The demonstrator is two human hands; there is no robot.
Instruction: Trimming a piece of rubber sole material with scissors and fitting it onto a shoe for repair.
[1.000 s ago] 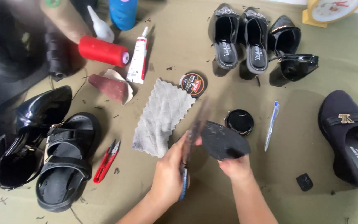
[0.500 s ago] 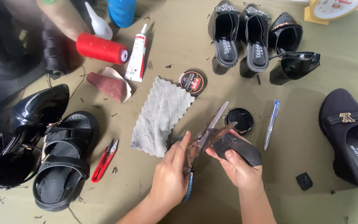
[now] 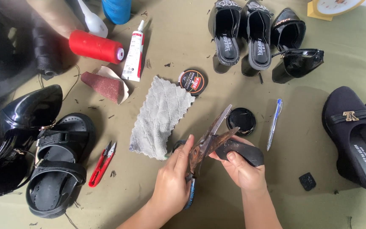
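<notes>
Surface: olive-green cloth-covered bench (image 3: 327, 93), strewn with shoes and repair bits.
Left hand (image 3: 172, 180): near edge, fingers curled shut round the handles of rusty scissors (image 3: 208, 142); blades parted, tips pointing to the far side.
Right hand (image 3: 244, 171): just beside the left, fingers closed on a black sole piece (image 3: 244, 150), its end between the scissor blades.
Near left: black sandals (image 3: 56, 165), red thread snips (image 3: 101, 163).
Middle: grey cloth (image 3: 159, 116) touching the left fingertips; open black tin (image 3: 241, 120); blue pen (image 3: 274, 123).
Right edge: black slip-on shoe (image 3: 356, 135).
Far side: polish tin lid (image 3: 192, 82), sandpaper (image 3: 104, 85), glue tube (image 3: 133, 53), red thread spool (image 3: 96, 46), black heeled mules (image 3: 242, 34).
</notes>
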